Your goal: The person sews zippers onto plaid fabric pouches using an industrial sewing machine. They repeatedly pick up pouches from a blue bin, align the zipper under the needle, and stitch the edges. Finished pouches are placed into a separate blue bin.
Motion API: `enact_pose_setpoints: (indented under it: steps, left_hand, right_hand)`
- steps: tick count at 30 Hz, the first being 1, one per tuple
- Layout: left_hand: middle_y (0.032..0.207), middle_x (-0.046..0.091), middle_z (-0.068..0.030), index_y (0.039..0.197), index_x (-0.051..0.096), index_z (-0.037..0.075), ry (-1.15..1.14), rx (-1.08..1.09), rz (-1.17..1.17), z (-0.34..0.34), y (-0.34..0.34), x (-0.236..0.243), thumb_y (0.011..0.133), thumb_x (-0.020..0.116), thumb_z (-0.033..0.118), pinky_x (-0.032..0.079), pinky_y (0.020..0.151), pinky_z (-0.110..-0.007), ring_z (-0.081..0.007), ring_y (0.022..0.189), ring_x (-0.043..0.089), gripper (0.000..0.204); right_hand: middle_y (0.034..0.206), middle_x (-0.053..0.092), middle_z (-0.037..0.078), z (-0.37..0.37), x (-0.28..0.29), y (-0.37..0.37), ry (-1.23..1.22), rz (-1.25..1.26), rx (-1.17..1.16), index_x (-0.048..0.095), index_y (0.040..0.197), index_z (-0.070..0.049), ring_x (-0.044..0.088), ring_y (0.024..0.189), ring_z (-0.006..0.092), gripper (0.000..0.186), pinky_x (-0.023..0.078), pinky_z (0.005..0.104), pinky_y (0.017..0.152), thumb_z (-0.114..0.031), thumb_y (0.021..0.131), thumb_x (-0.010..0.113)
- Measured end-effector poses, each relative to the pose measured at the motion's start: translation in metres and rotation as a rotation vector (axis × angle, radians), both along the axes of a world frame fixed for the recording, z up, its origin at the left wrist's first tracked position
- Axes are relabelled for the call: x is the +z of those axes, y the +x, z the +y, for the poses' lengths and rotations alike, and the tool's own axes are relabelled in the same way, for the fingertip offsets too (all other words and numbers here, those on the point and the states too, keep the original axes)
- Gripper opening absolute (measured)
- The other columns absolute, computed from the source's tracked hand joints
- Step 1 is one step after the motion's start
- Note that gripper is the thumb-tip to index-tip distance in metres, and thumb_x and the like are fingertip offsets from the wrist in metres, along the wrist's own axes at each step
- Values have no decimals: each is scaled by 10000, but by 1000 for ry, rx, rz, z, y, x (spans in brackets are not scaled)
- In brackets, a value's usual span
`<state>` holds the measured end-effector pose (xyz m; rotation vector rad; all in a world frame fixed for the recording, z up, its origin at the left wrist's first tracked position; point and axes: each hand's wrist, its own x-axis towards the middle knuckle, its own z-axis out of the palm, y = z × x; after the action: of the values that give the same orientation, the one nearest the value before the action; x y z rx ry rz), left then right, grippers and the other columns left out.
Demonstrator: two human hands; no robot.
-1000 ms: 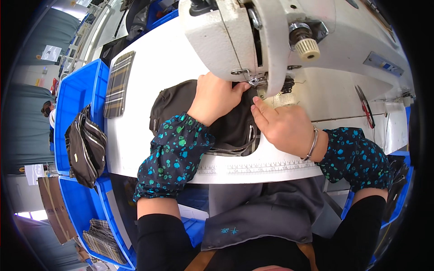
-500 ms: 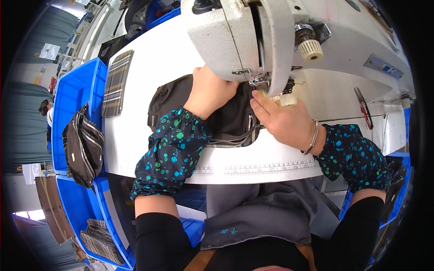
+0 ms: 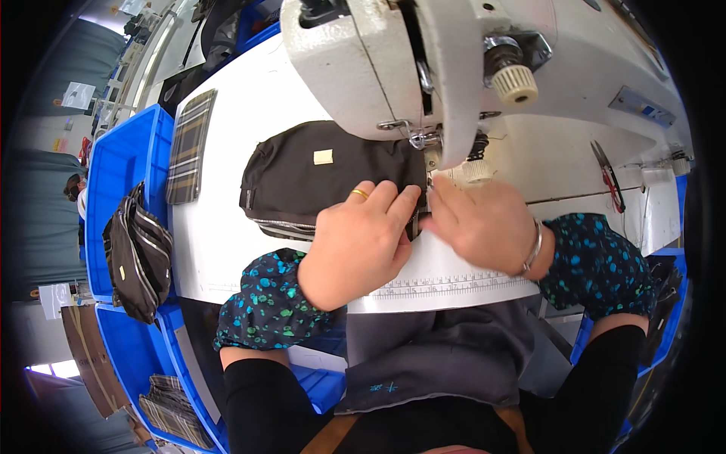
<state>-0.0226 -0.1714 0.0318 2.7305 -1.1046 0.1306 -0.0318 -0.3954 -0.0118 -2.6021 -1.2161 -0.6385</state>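
Note:
A black fabric pouch with a small pale label and a zipper along its near side lies flat on the white sewing table. Its right end is beside the needle area of a white sewing machine. My left hand, wearing a ring, is closed on the pouch's right near corner, fingertips on top and thumb lower. Across from it, my right hand points its fingertips at that same edge, just below the presser foot. Those fingers are slightly smeared, so their grip is unclear.
Red-handled scissors lie on the table at right. A folded plaid fabric piece rests at the left edge. Blue bins stand beyond it, one with a dark pouch over its rim, another holding plaid pieces.
My left hand has moved from the pouch's far side, by the needle, to its near right corner. The pouch has shifted slightly left and its label now shows. My right hand has lowered slightly.

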Motion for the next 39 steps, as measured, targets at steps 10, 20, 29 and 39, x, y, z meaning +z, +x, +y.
enact_pose_setpoints:
  steps: [10, 20, 29, 39]
  left_hand:
    - [748, 635, -1, 1181, 750, 101, 65, 6, -147, -2, -3, -12, 823, 751, 126, 541, 613, -342, -213, 665, 675, 360]
    - [774, 669, -42, 1145, 763, 87, -102, 17, -16, -8, -3, -13, 838, 730, 99, 543, 630, -376, -260, 682, 684, 309]
    - [808, 693, -68, 1161, 749, 82, -128, 49, -27, -13, 17, -24, 854, 700, 78, 552, 664, -403, -298, 722, 692, 311]
    - [835, 669, -75, 1142, 756, 74, -165, 69, -60, -14, 38, -32, 902, 694, 125, 536, 639, -420, -318, 682, 673, 254]
  right_hand:
    - [1062, 754, 285, 8, -7, -14, -21, -65, 167, 764, 969, 51, 656, 564, 146, 277, 500, 280, 490, -159, 810, 677]
    - [1040, 755, 318, 7, -3, -14, -43, -34, 176, 770, 953, 62, 658, 532, 149, 289, 502, 283, 468, -152, 788, 667]
    - [1102, 738, 340, 8, -13, -3, -41, -70, 78, 744, 1017, 96, 645, 517, 156, 334, 503, 299, 463, -127, 783, 661]
    - [1096, 704, 232, 10, -12, 9, -24, -15, 26, 721, 1084, 86, 651, 568, 166, 314, 512, 298, 507, -96, 836, 658]
